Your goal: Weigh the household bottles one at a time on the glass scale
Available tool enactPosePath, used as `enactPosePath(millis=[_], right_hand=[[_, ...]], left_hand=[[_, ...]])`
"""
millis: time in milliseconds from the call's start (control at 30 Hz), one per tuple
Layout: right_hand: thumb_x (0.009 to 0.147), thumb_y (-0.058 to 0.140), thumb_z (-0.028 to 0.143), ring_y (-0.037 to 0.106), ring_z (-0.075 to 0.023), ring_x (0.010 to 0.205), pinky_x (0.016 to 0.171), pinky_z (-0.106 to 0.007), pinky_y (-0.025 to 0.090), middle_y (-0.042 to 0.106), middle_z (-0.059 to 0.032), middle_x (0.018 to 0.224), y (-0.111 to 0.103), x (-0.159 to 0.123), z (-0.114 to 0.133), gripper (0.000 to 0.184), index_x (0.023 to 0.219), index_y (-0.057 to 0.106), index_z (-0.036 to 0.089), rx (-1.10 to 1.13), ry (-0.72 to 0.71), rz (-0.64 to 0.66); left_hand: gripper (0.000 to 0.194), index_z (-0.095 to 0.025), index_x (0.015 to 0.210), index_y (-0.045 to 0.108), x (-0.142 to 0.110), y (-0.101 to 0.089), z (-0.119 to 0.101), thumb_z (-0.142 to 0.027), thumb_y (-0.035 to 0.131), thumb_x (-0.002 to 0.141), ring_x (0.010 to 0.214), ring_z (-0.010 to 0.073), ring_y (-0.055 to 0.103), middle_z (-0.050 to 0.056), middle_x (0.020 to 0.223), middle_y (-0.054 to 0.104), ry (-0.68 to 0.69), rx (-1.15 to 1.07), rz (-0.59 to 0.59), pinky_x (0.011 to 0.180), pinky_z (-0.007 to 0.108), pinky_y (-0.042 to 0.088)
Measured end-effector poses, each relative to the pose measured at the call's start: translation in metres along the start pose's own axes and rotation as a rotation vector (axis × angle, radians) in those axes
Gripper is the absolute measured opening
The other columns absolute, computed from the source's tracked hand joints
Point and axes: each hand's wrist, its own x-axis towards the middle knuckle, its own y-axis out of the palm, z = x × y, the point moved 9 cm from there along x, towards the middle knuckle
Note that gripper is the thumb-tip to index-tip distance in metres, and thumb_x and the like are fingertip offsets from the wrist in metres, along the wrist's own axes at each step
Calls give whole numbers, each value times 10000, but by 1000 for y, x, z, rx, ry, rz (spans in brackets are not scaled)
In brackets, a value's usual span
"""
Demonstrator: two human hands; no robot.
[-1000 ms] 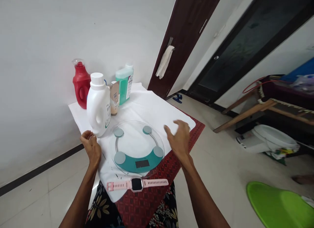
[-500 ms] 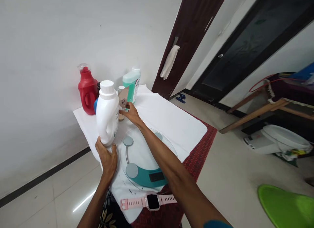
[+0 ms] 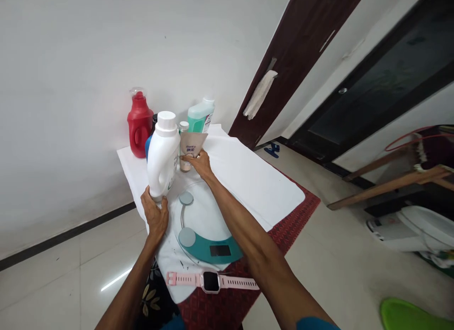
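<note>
My left hand [image 3: 155,217] is wrapped round the base of a white plastic jug-style bottle [image 3: 158,152], which stands upright with its white cap on. Just right of that bottle, my right hand [image 3: 201,165] grips a beige squeeze tube [image 3: 193,142], its wide flat end up and printed lettering facing me. Behind the tube is a small white-capped bottle [image 3: 183,125], partly covered by it. A glass bathroom scale [image 3: 213,254] with a teal band and dark display lies under my right forearm.
A red jug [image 3: 139,117], a mostly hidden blue bottle [image 3: 148,144] and a green liquid bottle [image 3: 199,116] stand along the wall. A pink-strapped watch [image 3: 211,282] lies at the near edge of the white cloth [image 3: 255,174]. A white bucket [image 3: 422,228] is on the floor at right.
My right hand has turned the tube so its printed face shows more fully. The camera view has shifted slightly. My left hand stays at the white bottle's base.
</note>
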Motion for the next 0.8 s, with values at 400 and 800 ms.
enactPosePath(millis=[400,800], right_hand=[[571,1001,529,771,-284,871,750,-397,620,840,-90,927,-108,-156,37,514,884,807,171,-58,73,41],[614,996,540,744,-305,1177,1039,-507,614,774,-110,1299,-109,-208,22,815,1277,625,246,-80,77,10]], left_hand=[[715,-134,1490,513,7,-4,6,-307,712,825,1428,361,511,187,1443,566,-24,16,25,1287,553,386],[747,-115,1491,513,14,-7,-1,-278,710,789,1410,359,515,201,1449,579,-20,36,75,1274,535,390]])
